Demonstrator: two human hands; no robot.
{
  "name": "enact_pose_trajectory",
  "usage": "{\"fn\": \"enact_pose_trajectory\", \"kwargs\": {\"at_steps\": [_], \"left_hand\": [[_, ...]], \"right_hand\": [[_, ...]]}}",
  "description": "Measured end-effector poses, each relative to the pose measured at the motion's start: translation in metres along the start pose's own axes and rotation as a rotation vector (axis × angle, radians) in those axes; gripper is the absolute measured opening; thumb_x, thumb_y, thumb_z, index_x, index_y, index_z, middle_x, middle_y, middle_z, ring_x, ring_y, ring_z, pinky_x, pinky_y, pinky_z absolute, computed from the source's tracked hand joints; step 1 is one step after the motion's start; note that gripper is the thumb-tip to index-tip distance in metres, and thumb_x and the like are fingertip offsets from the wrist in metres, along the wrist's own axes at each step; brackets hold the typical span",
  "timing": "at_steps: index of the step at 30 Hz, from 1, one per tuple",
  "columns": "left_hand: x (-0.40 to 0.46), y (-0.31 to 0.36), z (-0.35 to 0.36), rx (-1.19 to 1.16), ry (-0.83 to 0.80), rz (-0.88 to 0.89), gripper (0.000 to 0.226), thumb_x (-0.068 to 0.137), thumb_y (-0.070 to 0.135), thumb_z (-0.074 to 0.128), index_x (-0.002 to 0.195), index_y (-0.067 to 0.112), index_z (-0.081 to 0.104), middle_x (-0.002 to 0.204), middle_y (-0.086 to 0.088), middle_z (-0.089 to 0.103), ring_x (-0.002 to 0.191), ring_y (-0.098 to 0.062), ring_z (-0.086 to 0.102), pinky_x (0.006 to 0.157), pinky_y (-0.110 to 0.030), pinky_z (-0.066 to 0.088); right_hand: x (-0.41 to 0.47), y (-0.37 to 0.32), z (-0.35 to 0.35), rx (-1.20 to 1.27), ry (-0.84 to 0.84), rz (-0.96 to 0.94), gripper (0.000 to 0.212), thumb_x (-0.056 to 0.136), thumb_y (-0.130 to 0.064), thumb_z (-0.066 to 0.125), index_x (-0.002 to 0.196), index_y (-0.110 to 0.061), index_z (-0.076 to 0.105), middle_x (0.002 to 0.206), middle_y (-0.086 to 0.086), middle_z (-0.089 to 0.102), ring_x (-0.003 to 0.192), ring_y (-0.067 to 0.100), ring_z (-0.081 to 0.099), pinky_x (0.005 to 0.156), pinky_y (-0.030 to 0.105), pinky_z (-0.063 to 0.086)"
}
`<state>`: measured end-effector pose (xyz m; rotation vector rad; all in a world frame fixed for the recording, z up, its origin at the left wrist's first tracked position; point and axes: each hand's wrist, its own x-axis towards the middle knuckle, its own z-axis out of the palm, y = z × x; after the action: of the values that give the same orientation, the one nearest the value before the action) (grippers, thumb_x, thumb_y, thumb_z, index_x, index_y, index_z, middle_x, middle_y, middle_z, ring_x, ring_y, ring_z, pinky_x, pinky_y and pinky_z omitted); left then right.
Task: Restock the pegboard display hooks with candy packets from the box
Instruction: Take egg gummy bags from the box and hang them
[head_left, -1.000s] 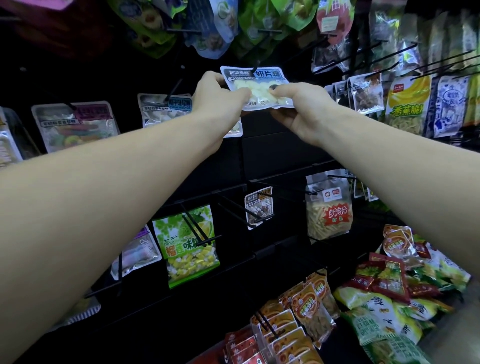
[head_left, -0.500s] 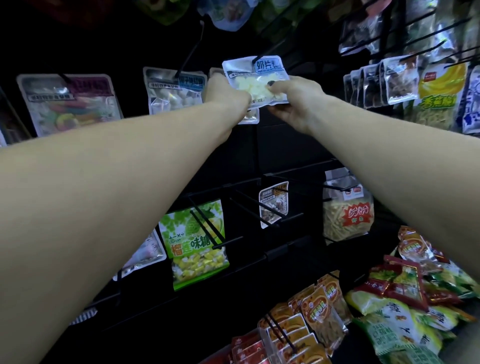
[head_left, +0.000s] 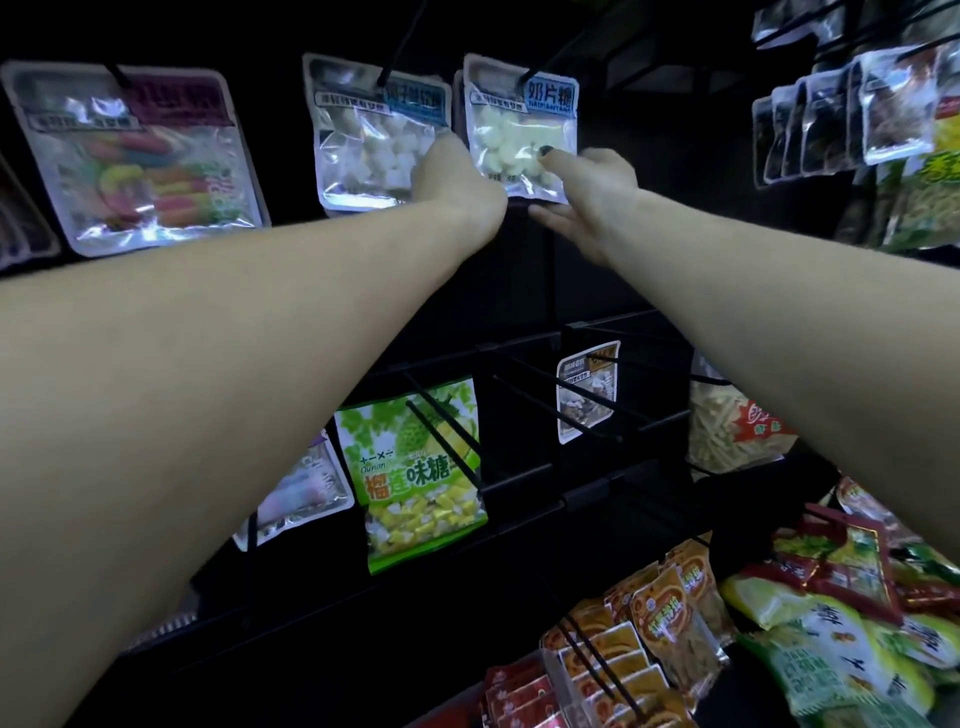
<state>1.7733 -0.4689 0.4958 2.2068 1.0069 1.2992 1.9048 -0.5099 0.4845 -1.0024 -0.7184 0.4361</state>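
A clear packet of white milk candy with a blue label hangs upright on a black hook of the upper pegboard row. My left hand holds its lower left edge, with the fingers hidden behind the hand. My right hand pinches its lower right corner, thumb on the front and fingers under the bottom edge. Another packet shows just behind this one on the same hook. The box is out of view.
Left of it hang a white-cube candy packet and a gummy packet. Bare black hooks jut out in the middle row beside a green durian candy packet. Snack bags pile up at lower right.
The packet has gone from tilted in front of the hook to hanging upright on it. Both hands slid down from its top corners to its lower edge. The camera has moved closer.
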Motion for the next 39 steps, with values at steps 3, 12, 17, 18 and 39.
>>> {"fn": "enact_pose_trajectory", "kwargs": {"at_steps": [3,12,17,18,39], "left_hand": [[-0.014,-0.002,-0.012,-0.033,-0.03,0.017,0.044,0.096,0.004,0.057,0.139,0.011,0.049,0.129,-0.01,0.062,0.11,-0.026,0.062,0.074,-0.029,0.045],[-0.114,-0.009,-0.059,-0.166,-0.138,-0.035,0.042,0.096,0.007,0.066,0.136,0.011,0.053,0.112,0.0,0.068,0.095,-0.016,0.062,0.067,-0.019,0.048],[-0.199,-0.028,-0.103,-0.233,-0.168,-0.046,0.036,0.094,0.012,0.074,0.125,0.02,0.058,0.114,0.003,0.07,0.102,-0.015,0.07,0.077,-0.023,0.055],[-0.219,-0.033,-0.112,-0.253,-0.167,-0.048,0.033,0.093,0.012,0.075,0.121,0.022,0.059,0.112,0.003,0.07,0.1,-0.014,0.072,0.079,-0.022,0.057],[-0.644,-0.278,-0.107,0.298,-1.086,-0.134,0.043,0.098,0.019,0.062,0.14,0.012,0.054,0.137,-0.01,0.061,0.123,-0.029,0.06,0.098,-0.038,0.05]], "right_hand": [[-0.014,0.0,-0.008,-0.134,0.035,0.005,0.083,0.093,-0.018,0.072,0.16,-0.013,0.025,0.123,0.008,0.053,0.104,0.026,0.069,0.076,0.03,0.065],[-0.128,-0.001,-0.031,-0.282,0.061,-0.033,0.051,0.089,-0.023,0.076,0.133,-0.013,0.052,0.104,0.004,0.061,0.089,0.02,0.071,0.08,0.033,0.064],[-0.217,-0.011,-0.026,-0.324,0.09,-0.123,0.026,0.09,-0.021,0.072,0.111,-0.018,0.057,0.092,0.002,0.062,0.066,0.011,0.062,0.058,0.022,0.052],[-0.238,-0.01,-0.025,-0.328,0.086,-0.131,0.023,0.091,-0.021,0.071,0.109,-0.018,0.057,0.089,0.002,0.062,0.061,0.009,0.06,0.054,0.021,0.049],[-0.619,0.29,-0.103,-0.922,-0.554,0.479,0.015,0.091,-0.011,0.067,0.099,-0.022,0.063,0.079,-0.012,0.062,0.082,0.013,0.06,0.077,0.028,0.044]]}}
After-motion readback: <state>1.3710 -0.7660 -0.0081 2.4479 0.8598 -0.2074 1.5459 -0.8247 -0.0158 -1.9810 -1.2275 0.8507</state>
